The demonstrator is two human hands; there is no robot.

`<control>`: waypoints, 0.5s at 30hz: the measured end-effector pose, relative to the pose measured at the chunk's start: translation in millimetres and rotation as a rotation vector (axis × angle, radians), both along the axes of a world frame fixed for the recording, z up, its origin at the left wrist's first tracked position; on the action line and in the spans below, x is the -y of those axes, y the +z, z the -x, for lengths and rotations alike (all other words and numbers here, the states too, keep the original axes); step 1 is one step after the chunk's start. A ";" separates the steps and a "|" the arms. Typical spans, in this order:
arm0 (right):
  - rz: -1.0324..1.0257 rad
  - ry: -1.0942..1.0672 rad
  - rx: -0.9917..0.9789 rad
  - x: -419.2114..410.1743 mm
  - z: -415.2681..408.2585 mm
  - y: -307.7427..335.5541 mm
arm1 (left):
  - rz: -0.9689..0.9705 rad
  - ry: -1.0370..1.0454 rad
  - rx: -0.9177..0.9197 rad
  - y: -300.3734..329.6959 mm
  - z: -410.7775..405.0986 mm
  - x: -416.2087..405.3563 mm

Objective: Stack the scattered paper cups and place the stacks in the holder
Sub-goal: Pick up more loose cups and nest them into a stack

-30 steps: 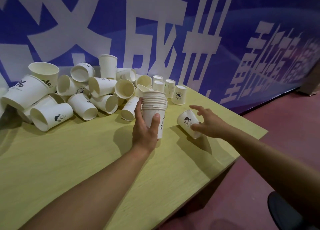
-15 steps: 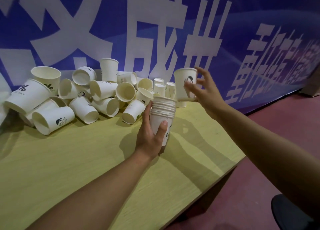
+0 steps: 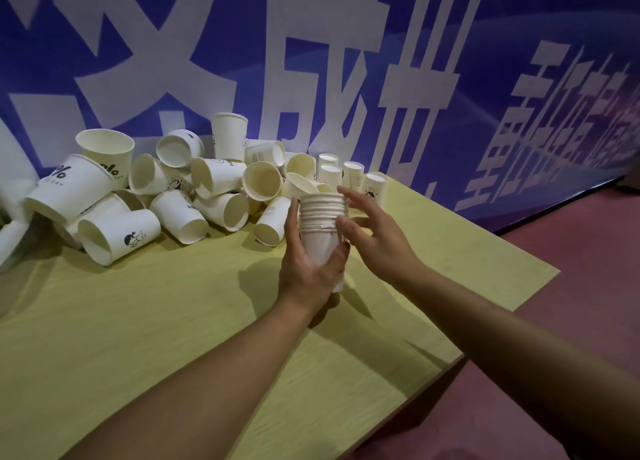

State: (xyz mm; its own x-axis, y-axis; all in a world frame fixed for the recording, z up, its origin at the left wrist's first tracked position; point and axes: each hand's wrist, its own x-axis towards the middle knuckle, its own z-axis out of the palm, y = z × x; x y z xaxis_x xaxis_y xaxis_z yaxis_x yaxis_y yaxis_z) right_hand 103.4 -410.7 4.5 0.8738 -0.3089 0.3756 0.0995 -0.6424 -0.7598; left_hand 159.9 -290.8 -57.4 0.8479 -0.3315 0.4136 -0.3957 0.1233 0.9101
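Note:
My left hand [image 3: 308,269] grips an upright stack of white paper cups [image 3: 322,224] just above the yellow table [image 3: 138,321]. My right hand [image 3: 375,231] is beside the stack's right side, its fingers spread and touching the rims near the top, holding nothing of its own. A heap of loose white cups [image 3: 180,196] lies on its sides behind and to the left of the stack. A few small cups [image 3: 349,175] stand upside down behind the stack. No holder is in view.
A blue banner with white characters [image 3: 311,61] hangs right behind the cups. The table's right edge [image 3: 540,283] drops to a dark red floor [image 3: 571,321]. Larger cups with black print [image 3: 69,189] lie at the far left.
My right hand carried a single cup from the table up over the stack and set it in; that hand now rests at the stack's rims. The stack is one cup taller.

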 end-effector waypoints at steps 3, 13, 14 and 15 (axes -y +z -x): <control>0.019 0.005 -0.037 5.1 -4.2 4.1 | 0.002 0.023 -0.003 1.0 -1.6 0.5; 0.311 -0.342 -0.204 97.6 -89.7 9.1 | 0.119 0.008 -0.062 -0.9 -9.1 2.7; 0.364 -0.396 -0.247 108.1 -95.8 8.4 | 0.129 -0.002 -0.059 -0.2 -8.8 2.6; 0.409 -0.440 -0.280 118.2 -100.7 7.4 | 0.142 -0.020 -0.060 1.1 -8.3 2.7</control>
